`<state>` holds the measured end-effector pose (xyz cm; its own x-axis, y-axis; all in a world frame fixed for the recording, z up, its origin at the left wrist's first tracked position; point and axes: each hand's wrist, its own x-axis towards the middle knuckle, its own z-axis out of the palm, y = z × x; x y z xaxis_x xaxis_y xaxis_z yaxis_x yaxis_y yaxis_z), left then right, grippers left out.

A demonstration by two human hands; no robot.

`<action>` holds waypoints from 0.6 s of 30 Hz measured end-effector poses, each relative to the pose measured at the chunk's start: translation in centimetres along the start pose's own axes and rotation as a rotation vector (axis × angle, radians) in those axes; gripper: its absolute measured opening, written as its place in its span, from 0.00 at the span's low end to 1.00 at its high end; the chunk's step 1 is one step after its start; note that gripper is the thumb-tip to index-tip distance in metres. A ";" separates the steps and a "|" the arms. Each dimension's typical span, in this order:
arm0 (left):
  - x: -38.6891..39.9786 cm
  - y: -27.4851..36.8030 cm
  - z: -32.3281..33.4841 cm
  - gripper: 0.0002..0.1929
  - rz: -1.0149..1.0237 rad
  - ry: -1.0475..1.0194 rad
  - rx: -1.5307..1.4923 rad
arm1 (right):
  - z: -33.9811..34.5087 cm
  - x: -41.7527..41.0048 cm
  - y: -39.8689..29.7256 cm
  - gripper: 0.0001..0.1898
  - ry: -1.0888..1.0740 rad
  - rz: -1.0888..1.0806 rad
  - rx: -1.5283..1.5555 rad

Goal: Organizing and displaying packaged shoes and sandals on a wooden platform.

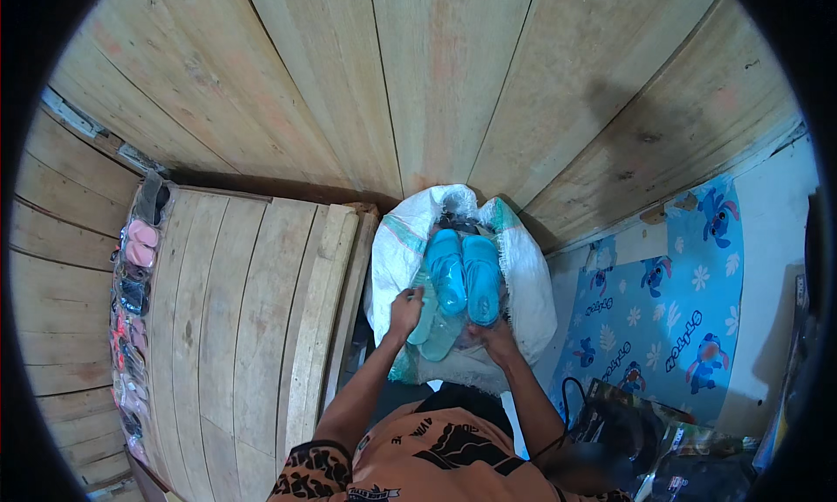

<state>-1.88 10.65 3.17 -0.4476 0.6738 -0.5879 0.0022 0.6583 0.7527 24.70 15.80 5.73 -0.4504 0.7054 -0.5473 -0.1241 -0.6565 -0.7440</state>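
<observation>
A white woven sack (533, 293) with its rim rolled outward stands in front of me. A pair of bright blue slippers (482, 273) in clear plastic lies on top inside it. Beside and partly under them, on the left, is a pale green pair of slippers (435, 344). My left hand (407, 314) has its fingers curled at the edge of the green pair; whether it grips them is unclear. My right hand (495, 338) is at the lower end of the blue pair, its fingertips partly hidden by plastic. Darker items show at the sack's far side.
A raised wooden plank platform (261, 306) stands to the left, with a row of wrapped footwear (134, 296) along its far left edge. A plank wall (431, 90) rises ahead. Blue patterned sheeting (654, 312) is at the right, with dark packages (700, 459) at the lower right.
</observation>
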 end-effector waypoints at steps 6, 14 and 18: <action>2.6 1.0 4.4 0.58 0.048 -0.007 0.473 | -0.6 0.5 0.5 0.35 -0.080 0.111 -0.223; 4.1 -1.4 -0.8 0.49 0.007 -0.318 -0.382 | 2.4 0.5 -0.1 0.40 0.008 -0.274 -0.126; 2.8 0.7 -2.7 0.42 -0.100 -0.758 -0.791 | -0.4 -0.3 1.0 0.29 0.197 -0.131 -0.376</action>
<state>-5.56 12.07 2.90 0.2520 0.8387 -0.4828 -0.6982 0.5030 0.5093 25.03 15.01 4.97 -0.2710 0.8373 -0.4748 0.1781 -0.4411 -0.8796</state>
